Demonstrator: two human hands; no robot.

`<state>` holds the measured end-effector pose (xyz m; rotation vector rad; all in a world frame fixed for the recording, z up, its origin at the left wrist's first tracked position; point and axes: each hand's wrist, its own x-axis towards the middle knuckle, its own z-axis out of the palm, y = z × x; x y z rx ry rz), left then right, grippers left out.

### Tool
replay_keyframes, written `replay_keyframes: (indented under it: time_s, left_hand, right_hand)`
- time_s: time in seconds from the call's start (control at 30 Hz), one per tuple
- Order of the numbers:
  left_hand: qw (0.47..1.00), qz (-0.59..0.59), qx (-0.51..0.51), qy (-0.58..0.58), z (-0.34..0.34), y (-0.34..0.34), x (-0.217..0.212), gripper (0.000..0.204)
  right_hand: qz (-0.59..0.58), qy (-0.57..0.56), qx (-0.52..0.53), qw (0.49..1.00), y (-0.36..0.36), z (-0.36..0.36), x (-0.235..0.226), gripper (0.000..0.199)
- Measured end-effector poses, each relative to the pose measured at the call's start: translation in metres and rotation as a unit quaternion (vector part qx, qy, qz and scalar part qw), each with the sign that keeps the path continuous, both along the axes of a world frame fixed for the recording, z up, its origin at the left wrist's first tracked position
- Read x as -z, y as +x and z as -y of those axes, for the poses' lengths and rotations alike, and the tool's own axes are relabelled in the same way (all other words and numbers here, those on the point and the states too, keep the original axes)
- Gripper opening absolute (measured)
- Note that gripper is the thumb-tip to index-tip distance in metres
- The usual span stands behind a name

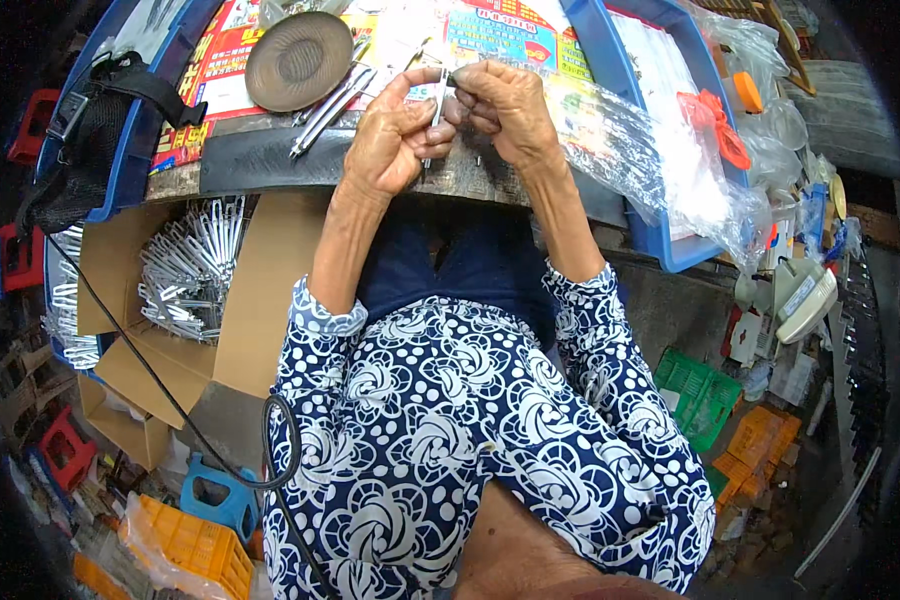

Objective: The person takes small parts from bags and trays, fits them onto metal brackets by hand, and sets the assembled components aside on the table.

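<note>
Above the table's near edge, my left hand [395,138] grips a slim silver metal piece [440,98] upright between thumb and fingers. My right hand [515,108] is closed in a pinch at the upper end of that piece. What its fingertips hold is too small and hidden to make out. Left of my hands, several similar long silver metal pieces [332,112] lie in a loose bundle on the table. Beside them sits a round brown dish [300,62] with a ridged pattern.
Printed red and yellow sheets [232,75] cover the tabletop. Blue trays [692,225] flank it, clear plastic film [610,140] lying by the right one. An open cardboard box [265,290] of silver metal pieces stands below left. A black cable [135,345] hangs at my left.
</note>
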<state>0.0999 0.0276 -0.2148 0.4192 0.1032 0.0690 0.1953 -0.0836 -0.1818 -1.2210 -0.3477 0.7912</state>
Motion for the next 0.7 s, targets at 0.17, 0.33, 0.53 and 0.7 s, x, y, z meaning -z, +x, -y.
replay_keyframes:
  time_s: [0.17, 0.33, 0.53, 0.7]
  left_hand:
    - [1.000, -0.001, -0.008, 0.021, 0.001, 0.000, 0.001, 0.031]
    - [1.000, -0.001, -0.009, 0.026, 0.001, 0.000, 0.003, 0.030]
    - [0.992, -0.034, -0.049, 0.110, 0.006, -0.001, -0.005, 0.026]
    - [0.981, -0.041, -0.078, 0.170, 0.011, 0.000, -0.009, 0.026]
  right_hand:
    - [0.024, -0.021, 0.021, 0.999, -0.005, -0.002, -0.004, 0.013]
    - [0.032, -0.038, 0.034, 0.998, -0.006, -0.002, -0.005, 0.013]
    - [0.031, -0.041, 0.030, 0.998, -0.004, -0.002, -0.002, 0.014]
    - [0.024, -0.059, 0.036, 0.997, -0.003, -0.005, -0.001, 0.013]
